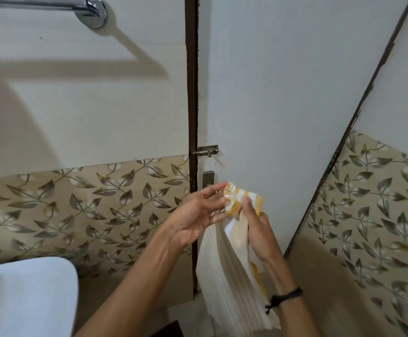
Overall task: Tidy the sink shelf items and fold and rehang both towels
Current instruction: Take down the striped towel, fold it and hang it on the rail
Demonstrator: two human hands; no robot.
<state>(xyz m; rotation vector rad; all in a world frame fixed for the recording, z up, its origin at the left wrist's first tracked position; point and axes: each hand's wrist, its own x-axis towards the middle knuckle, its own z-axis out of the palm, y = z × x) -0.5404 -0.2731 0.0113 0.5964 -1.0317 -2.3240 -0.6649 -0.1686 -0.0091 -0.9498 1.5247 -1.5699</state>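
Towel [225, 276]: yellow-striped, hanging before the door, top corner bunched in my grip.
Right hand [259, 229]: clamped on that corner.
Left hand [198, 215]: fingers spread, touching the hem.
Advice: find both corners, pull the edge straight before folding.
Rail [40, 2]: bare, upper left.

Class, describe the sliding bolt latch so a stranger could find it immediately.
Start at the dark brown door frame running down the middle. Follow it down to the tile border's height: the small silver bolt latch bridges frame and door, above a plain metal plate.

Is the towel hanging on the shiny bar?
No, the towel hangs from the right hand and left hand, while the shiny bar up top is bare.
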